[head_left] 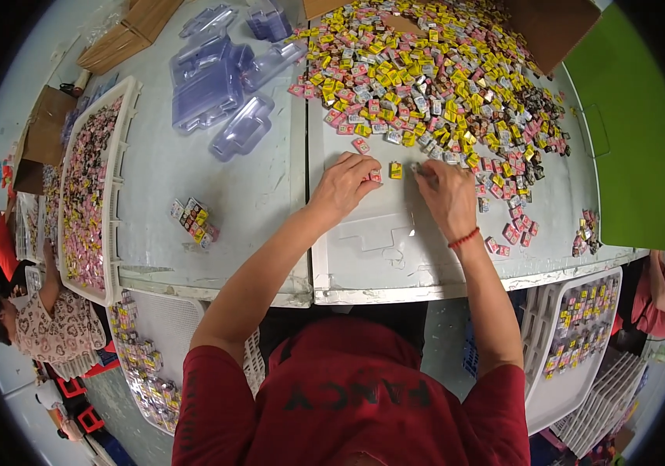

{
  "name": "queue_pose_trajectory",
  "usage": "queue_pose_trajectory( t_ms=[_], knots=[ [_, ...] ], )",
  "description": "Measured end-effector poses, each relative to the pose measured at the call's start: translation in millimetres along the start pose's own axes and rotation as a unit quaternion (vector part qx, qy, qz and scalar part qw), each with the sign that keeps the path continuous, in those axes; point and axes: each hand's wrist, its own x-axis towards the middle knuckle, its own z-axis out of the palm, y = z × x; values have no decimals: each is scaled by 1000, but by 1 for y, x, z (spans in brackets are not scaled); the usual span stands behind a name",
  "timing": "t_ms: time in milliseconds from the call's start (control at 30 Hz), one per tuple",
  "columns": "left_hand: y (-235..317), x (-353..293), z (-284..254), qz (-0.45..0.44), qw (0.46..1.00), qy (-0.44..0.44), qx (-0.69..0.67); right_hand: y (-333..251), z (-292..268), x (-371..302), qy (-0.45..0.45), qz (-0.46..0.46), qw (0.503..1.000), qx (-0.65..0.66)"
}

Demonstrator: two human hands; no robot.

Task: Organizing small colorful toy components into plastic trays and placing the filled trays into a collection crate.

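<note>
The left hand (344, 186) pinches a small pink packet (375, 176) between thumb and fingertips, just above the near part of the counter (270, 194). The right hand (447, 194), with a red bead bracelet (464, 238) at its wrist, has its thumb and fingers closed on a small grey packet (416, 167), mostly covered by the fingertips. Between the two hands lies a single yellow packet (396, 170), touching neither; another loose pink one rests just beyond the left hand.

Below the hands, a clear plastic piece (371, 241) with a stepped outline lies flat, hard to make out against the pale surface. Beyond them spreads a large heap (433, 78) of pink, yellow, silver and brown packets, thinning into scattered ones on the right. A brown cardboard box (553, 31) stands at its far right, near a green panel (627, 132).

Left of the counter's seam are clear plastic shells (212, 81), piled loosely, and nearer, a small clustered set of packets (195, 223). A white crate (113, 256) full of packets stands at the left edge; lower right, a white tray (565, 400) carries rows of packet sets.
</note>
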Motion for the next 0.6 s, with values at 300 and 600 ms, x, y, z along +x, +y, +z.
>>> queue_pose_trajectory(
  t_ms=[300,600],
  knots=[
    [2,22,18,55,998,4,12,12,2,-20,79,33,995,-46],
    [7,22,8,39,997,-66,-6,20,-8,-17,-10,18,998,57]
  ],
)
